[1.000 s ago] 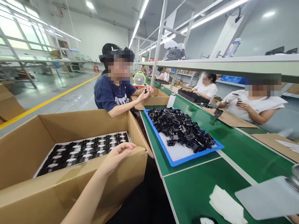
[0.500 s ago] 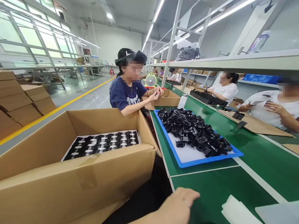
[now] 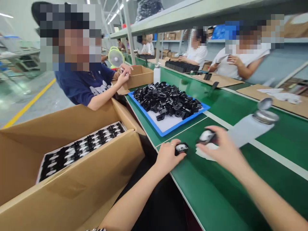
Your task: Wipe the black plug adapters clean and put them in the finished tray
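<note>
My left hand grips a small rounded black part with a shiny face just above the green bench. In my right hand is a similar black part with a pale, glossy face, slightly blurred. Beneath the right hand lies a folded white cloth. A translucent bottle with a flip-top metal cap stands beyond that hand. Past both hands, a heap of black plastic parts sits on a blue-rimmed tray.
At the left stands an open cardboard box holding rows of black and silver parts. A co-worker in a dark blue shirt sits beyond it. An overhead shelf runs above the green bench. Other people work across the bench.
The view has turned right and down. My left hand has gone from holding nothing visible to gripping a black part. My right hand has come into view, holding another.
</note>
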`<state>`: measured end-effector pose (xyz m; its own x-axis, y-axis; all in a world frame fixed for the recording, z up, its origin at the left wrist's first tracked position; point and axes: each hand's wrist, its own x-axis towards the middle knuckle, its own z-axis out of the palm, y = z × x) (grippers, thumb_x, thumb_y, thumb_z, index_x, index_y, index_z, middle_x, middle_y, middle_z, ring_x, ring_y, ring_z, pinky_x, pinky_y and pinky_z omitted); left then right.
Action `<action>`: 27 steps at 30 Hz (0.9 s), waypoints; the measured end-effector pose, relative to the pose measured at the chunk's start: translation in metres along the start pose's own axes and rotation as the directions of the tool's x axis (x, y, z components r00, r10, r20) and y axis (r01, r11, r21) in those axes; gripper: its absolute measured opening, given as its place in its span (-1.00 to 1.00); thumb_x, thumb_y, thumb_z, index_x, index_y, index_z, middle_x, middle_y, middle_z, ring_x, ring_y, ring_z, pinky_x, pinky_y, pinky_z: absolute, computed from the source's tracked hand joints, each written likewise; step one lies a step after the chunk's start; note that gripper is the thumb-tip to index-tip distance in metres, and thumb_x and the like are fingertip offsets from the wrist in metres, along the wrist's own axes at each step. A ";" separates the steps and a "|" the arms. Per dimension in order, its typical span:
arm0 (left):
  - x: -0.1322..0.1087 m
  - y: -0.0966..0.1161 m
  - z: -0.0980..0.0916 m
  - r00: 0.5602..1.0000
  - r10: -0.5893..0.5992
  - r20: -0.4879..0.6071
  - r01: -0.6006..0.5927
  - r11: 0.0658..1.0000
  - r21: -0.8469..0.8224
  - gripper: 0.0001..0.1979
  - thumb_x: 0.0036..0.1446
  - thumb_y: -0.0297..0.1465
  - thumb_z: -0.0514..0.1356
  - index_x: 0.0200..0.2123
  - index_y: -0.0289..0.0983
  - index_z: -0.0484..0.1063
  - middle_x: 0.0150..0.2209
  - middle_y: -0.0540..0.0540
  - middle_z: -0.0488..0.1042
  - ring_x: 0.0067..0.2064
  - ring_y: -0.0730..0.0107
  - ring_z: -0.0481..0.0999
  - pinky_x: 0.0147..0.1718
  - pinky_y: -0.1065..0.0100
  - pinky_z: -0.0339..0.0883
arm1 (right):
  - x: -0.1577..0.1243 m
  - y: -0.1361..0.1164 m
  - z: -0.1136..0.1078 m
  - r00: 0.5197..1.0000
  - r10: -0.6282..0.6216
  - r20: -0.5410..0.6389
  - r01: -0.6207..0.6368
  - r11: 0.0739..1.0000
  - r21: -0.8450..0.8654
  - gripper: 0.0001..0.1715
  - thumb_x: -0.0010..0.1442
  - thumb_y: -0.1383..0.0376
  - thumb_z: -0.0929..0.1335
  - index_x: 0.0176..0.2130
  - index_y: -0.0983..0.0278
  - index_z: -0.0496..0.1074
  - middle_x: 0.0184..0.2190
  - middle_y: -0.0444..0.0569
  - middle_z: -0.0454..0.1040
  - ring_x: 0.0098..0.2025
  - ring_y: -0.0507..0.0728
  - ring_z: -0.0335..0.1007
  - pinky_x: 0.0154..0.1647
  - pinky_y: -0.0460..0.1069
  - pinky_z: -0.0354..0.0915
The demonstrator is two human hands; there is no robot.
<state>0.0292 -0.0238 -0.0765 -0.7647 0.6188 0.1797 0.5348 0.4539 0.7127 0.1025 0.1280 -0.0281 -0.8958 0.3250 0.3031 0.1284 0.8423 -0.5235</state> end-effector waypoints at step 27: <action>-0.025 0.020 0.022 0.983 -0.141 -0.118 0.154 0.981 0.115 -0.65 -0.08 -0.21 0.04 -0.21 -0.24 0.30 -0.21 -0.05 0.35 -0.33 0.36 0.37 -0.39 0.37 0.23 | 0.005 0.041 0.003 0.874 0.311 0.374 -0.159 0.909 -0.384 -0.81 0.00 0.21 0.16 -0.54 0.26 0.18 -0.54 -0.08 0.32 -0.48 0.11 0.26 -0.57 -0.08 0.11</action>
<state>0.0667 -0.0160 -0.0812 -0.8693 0.4688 0.1566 0.4482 0.6144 0.6493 0.1021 0.1624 -0.0502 -0.9019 0.3849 -0.1961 0.4228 0.8795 -0.2185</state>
